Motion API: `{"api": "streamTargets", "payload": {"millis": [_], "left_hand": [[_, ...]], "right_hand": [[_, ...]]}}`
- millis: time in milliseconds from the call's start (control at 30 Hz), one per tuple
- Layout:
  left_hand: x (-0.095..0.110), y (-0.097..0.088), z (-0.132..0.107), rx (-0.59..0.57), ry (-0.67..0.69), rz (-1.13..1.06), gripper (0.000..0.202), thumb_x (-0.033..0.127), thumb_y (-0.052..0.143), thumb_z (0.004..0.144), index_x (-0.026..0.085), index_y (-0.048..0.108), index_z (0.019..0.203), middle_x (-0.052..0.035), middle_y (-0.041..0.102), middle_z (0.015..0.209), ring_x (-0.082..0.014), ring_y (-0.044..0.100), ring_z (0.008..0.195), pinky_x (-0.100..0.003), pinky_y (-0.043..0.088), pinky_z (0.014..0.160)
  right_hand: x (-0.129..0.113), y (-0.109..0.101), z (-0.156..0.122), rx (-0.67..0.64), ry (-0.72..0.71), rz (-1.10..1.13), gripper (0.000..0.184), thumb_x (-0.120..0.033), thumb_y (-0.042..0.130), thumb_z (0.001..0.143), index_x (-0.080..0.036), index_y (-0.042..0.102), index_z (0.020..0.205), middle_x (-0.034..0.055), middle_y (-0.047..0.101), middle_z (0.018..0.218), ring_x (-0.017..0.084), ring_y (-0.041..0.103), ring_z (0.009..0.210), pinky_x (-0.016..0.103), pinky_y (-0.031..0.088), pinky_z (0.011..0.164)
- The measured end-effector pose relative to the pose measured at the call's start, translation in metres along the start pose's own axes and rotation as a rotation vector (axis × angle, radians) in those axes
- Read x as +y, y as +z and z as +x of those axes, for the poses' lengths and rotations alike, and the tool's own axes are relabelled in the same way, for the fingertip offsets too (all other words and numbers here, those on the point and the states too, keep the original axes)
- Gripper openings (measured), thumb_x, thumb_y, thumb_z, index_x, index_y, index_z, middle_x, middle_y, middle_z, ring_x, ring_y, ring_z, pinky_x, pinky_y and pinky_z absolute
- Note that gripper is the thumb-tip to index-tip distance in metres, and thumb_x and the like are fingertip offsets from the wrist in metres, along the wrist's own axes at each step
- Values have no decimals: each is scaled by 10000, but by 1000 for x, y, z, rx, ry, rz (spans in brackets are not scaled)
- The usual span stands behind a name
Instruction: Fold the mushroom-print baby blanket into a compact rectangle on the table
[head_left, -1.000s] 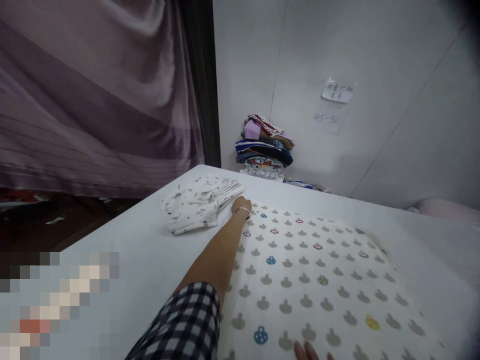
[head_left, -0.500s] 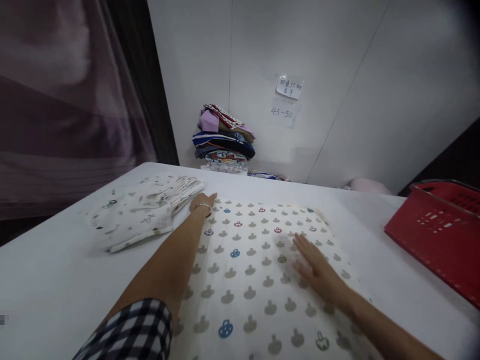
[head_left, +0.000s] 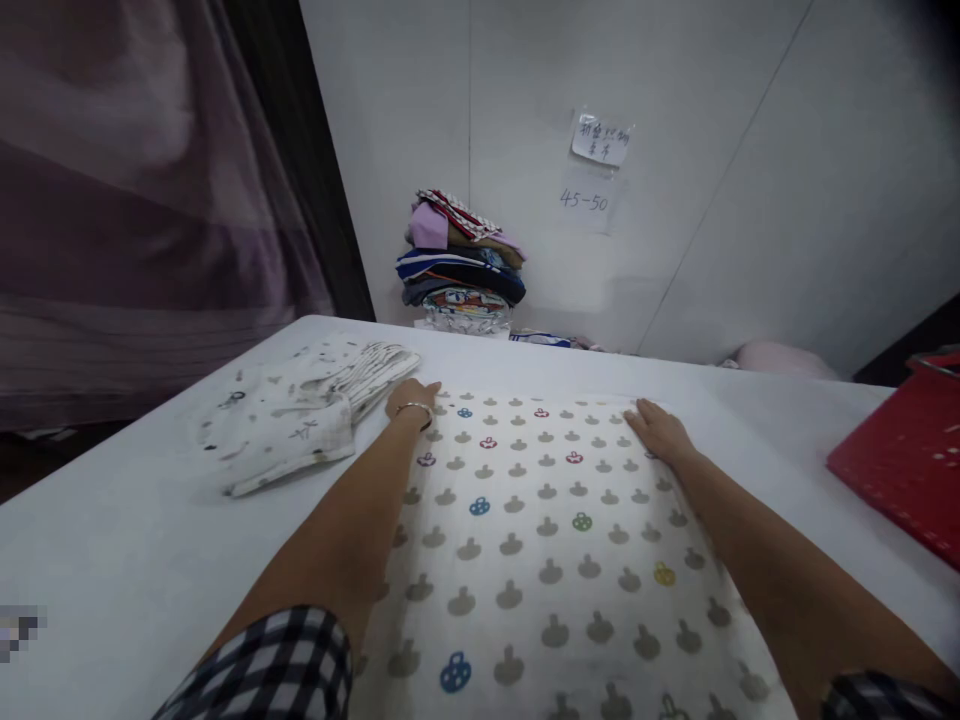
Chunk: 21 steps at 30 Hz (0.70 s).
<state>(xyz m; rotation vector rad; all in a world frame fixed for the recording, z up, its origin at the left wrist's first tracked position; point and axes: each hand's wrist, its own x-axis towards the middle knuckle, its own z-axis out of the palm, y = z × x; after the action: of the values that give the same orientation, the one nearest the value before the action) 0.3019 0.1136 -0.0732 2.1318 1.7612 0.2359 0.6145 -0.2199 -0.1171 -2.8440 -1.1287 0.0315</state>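
Fingers flat and close together, the left hand (head_left: 411, 397) stays pressed on the far left corner of the patterned cloth (head_left: 540, 540). The right hand (head_left: 658, 430), just as flat, has swept from mid-cloth out to the far right corner. The cloth now lies smooth across the white table (head_left: 135, 560), folded white cloths (head_left: 292, 425) just beside it.
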Motion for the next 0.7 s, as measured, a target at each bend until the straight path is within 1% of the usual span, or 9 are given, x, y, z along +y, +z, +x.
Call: {"api": "streamTargets", "payload": {"millis": [100, 200, 267, 367, 433, 500, 600, 633, 700], "left_hand": [[0, -1, -2, -4, 14, -10, 454, 515, 481, 797, 135, 636, 990, -167, 603, 1153, -321, 559, 1049, -397, 447, 818], [-1, -1, -4, -4, 15, -11, 435, 516, 479, 800, 153, 638, 978, -156, 612, 1140, -309, 564, 1043, -386, 449, 812], [-2, 1, -5, 8, 14, -12, 432, 527, 471, 804, 169, 633, 983, -146, 612, 1141, -302, 560, 1051, -379, 445, 818], [-2, 3, -8, 27, 17, -9, 443, 533, 437, 822, 185, 603, 1039, -140, 596, 1167, -293, 545, 1076, -376, 433, 839], [0, 3, -9, 21, 19, -4, 455, 527, 424, 829, 178, 585, 1073, -146, 588, 1177, -294, 538, 1086, -379, 428, 844], [2, 0, -8, -4, 21, -2, 498, 540, 419, 825, 147, 579, 1087, -170, 580, 1183, -304, 536, 1089, -380, 429, 836], [2, -10, -6, -55, 53, -8, 610, 592, 353, 831, 83, 582, 1078, -219, 578, 1169, -313, 546, 1076, -365, 432, 818], [0, -14, -8, -73, 73, -11, 631, 597, 322, 839, 71, 585, 1070, -226, 584, 1156, -309, 552, 1070, -357, 430, 818], [-11, -22, -16, -97, 122, -11, 613, 576, 302, 855, 73, 593, 1051, -213, 606, 1126, -290, 562, 1062, -333, 422, 827]], "right_hand": [[1, 0, 2, 5, 3, 2, 645, -540, 179, 905, -126, 337, 1374, 93, 306, 1447, 229, 268, 1324, 400, 199, 1082], [2, 0, 1, -32, 10, 1, 641, -534, 162, 909, -130, 333, 1375, 96, 300, 1449, 231, 261, 1328, 410, 212, 1077], [3, 1, -2, -37, 4, -9, 630, -529, 159, 910, -147, 306, 1388, 90, 274, 1461, 234, 239, 1337, 438, 211, 1073], [4, 1, -5, -8, 0, -26, 641, -542, 172, 901, -160, 262, 1407, 80, 239, 1475, 242, 209, 1346, 486, 187, 1072], [2, -2, -5, -30, 3, -15, 654, -546, 169, 898, -145, 263, 1407, 89, 238, 1474, 243, 211, 1346, 491, 188, 1070], [-2, -8, -8, -61, 7, 7, 671, -549, 160, 898, -123, 265, 1406, 110, 229, 1474, 251, 209, 1346, 492, 198, 1065], [-12, -19, -27, -12, -33, -6, 676, -540, 139, 906, -104, 250, 1410, 126, 190, 1483, 261, 149, 1362, 509, 169, 1067], [-15, -22, -40, 16, -58, -24, 664, -526, 135, 911, -104, 246, 1411, 122, 184, 1485, 257, 128, 1367, 508, 150, 1073], [-20, -24, -74, 53, -122, -62, 639, -495, 141, 917, -104, 248, 1410, 109, 194, 1485, 241, 115, 1370, 493, 123, 1086]]}}
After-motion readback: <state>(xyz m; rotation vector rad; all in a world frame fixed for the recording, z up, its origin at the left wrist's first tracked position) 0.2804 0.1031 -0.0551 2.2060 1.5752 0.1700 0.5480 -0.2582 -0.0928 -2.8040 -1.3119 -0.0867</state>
